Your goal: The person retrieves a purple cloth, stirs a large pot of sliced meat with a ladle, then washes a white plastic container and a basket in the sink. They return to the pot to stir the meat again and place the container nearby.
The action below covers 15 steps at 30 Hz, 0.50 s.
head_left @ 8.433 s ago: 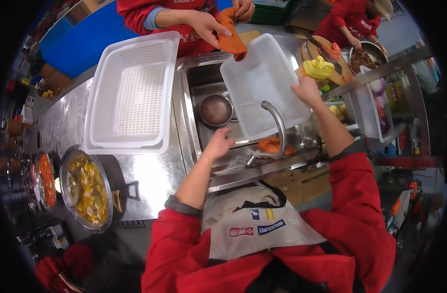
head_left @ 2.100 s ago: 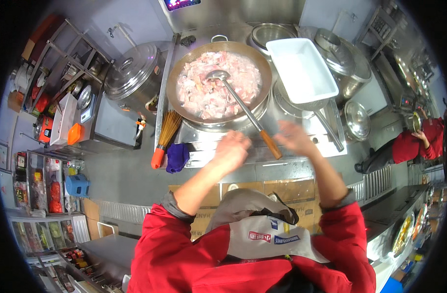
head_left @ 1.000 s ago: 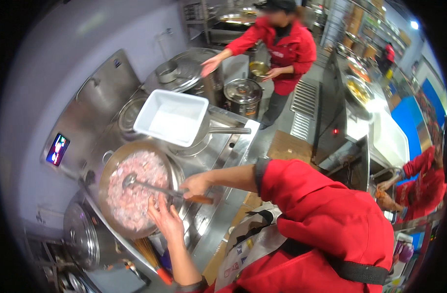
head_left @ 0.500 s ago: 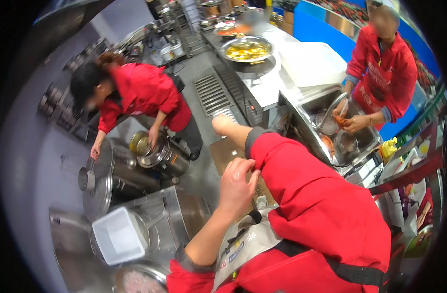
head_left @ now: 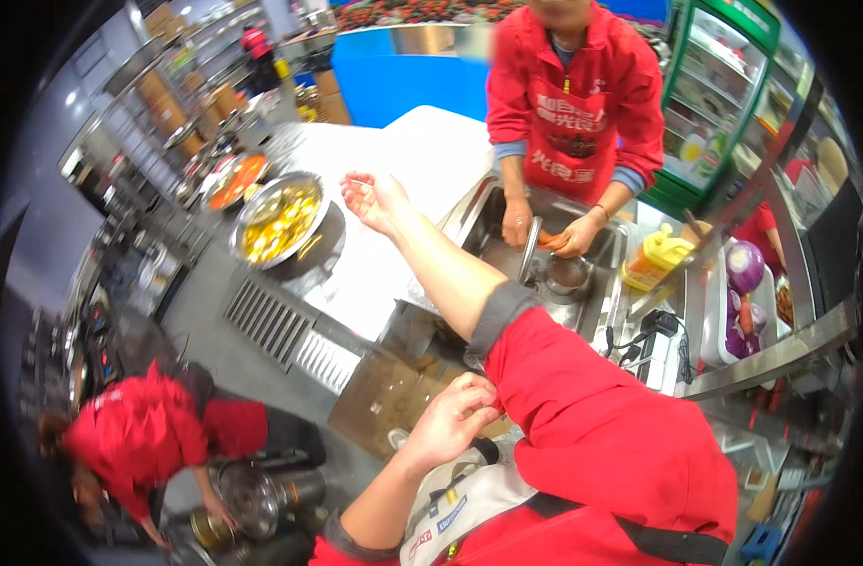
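A: Where are our hands?

B: Right hand (head_left: pixel 373 198) is stretched out over the white counter (head_left: pixel 422 160), palm up, fingers spread, holding nothing. Nearest thing is the steel bowl of yellow food (head_left: pixel 279 222), just beside it and not touching.

A: Left hand?

B: Left hand (head_left: pixel 453 423) is close to our chest by the grey apron (head_left: pixel 460 505), fingers loosely curled. We can't tell if it grips anything.

A: Around us?

B: A co-worker in red (head_left: pixel 573 104) has both hands in the sink (head_left: pixel 554 259) (something orange in them, too small to name). A yellow bottle (head_left: pixel 653 259) sits right of the sink. Another person in red (head_left: pixel 139 439) bends over steel pots (head_left: pixel 252 486) on the floor.
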Available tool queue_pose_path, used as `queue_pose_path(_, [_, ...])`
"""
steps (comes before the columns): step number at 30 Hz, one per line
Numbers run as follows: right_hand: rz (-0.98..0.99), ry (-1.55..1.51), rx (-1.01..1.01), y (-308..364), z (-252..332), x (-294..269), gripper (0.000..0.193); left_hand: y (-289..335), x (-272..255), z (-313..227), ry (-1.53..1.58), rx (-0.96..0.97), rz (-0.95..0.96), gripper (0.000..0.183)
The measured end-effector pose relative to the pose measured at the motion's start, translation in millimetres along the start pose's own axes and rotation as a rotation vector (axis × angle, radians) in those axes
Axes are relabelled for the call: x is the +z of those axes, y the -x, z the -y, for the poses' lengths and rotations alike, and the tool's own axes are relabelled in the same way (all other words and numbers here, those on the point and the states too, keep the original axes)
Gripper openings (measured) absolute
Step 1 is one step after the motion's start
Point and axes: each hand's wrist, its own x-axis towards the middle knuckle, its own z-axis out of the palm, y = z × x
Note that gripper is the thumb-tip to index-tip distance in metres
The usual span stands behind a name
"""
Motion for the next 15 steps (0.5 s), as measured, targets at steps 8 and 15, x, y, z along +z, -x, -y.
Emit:
queue_pose_path(8, [0.229, 0.654, -0.329, 189.9, 104.0, -40.8, 0.041, -46.3, -165.9, 137.8, -0.105, -0.164, 0.145, 0.034])
queue_pose_path(15, [-0.766, 0.849, -0.608, 323.8, 72.1, -137.4, 0.029, -167.4, -277.5, 178.3, 0.046, -0.378, -0.026, 0.046])
